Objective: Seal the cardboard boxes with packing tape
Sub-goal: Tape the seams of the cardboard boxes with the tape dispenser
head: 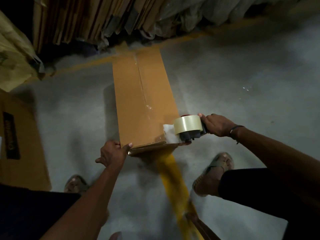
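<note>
Head view: a long cardboard box (143, 94) lies on the grey concrete floor (225, 80), its far end near a stack of flattened cartons (83, 19). Clear tape runs along its centre seam. Your left hand (113, 153) grips the near left corner of the box, fingers curled over the top edge. Your right hand (216, 124) is clenched round the handle of the tape dispenser (187, 128), which sits at the near right corner of the box, tape roll facing you, a strip of tape touching the lid. A yellow floor line (174, 181) runs under the near end. Your sandalled feet stand either side of it
</note>
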### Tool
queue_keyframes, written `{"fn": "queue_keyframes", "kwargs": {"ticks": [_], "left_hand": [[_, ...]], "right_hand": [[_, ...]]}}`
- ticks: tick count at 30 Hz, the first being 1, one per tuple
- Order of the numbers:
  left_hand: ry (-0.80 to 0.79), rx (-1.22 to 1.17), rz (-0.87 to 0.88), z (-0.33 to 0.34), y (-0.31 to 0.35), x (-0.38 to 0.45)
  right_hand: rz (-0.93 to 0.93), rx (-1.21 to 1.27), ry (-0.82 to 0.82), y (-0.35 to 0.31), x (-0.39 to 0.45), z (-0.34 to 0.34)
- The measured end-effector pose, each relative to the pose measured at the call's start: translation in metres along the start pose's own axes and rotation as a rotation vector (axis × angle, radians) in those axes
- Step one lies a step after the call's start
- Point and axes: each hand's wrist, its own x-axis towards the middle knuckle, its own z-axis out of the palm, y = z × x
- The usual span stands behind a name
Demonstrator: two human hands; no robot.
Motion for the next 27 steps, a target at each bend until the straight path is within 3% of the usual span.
{"fn": "queue_keyframes", "kwargs": {"ticks": [2,5,8,10,12,16,22,27], "left_hand": [[0.050,0.069,0.042,0.001,0.005,-0.006],[0.113,0.047,0.337,0.013,0.023,-0.022],[-0.239,-0.200,0.527,0.045,0.059,-0.046],[-0.461,-0.206,0.577,0.062,0.085,-0.067],[-0.551,-0.218,0.553,0.074,0.098,-0.082],[-0.492,-0.269,0.465,0.090,0.094,-0.078],[-0.457,-0.178,0.534,0.101,0.089,-0.064],[-0.584,-0.383,0.166,0.108,0.107,-0.061]], "right_hand": [[-0.023,-0.010,-0.010,0.002,0.002,0.000],[-0.046,-0.037,-0.033,0.004,0.005,-0.001],[-0.051,-0.032,-0.049,0.008,0.007,-0.003],[-0.060,-0.021,-0.054,0.011,0.007,-0.002],[-0.076,-0.009,-0.049,0.015,0.008,-0.001],[-0.096,0.018,-0.059,0.018,0.009,0.000],[-0.053,0.003,-0.043,0.047,0.007,0.001],[0.039,0.008,-0.055,0.074,0.000,-0.006]]}}
